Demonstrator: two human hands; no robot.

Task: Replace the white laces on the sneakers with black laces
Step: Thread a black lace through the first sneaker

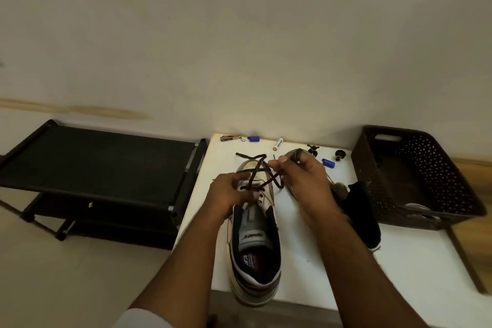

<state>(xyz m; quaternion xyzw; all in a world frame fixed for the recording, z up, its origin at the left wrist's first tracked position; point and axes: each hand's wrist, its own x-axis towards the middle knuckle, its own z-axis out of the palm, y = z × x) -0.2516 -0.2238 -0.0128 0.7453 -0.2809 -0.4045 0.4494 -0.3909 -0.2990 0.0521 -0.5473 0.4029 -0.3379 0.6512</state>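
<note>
On the white table (306,221) the sneaker (254,242) lies with its long axis from 6 to 12 o'clock, my left hand (229,193) gripping its eyelet row while my right hand (300,181), at 2 o'clock from those eyelets, pinches the black lace (262,180) end, the nearer hand for threading.

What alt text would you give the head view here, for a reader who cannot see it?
Two hands thread a black lace through the front eyelets of a white sneaker on a white table: the left hand steadies the shoe, the right hand pinches the lace end. A dark basket sits at right, a black rack at left.
</note>
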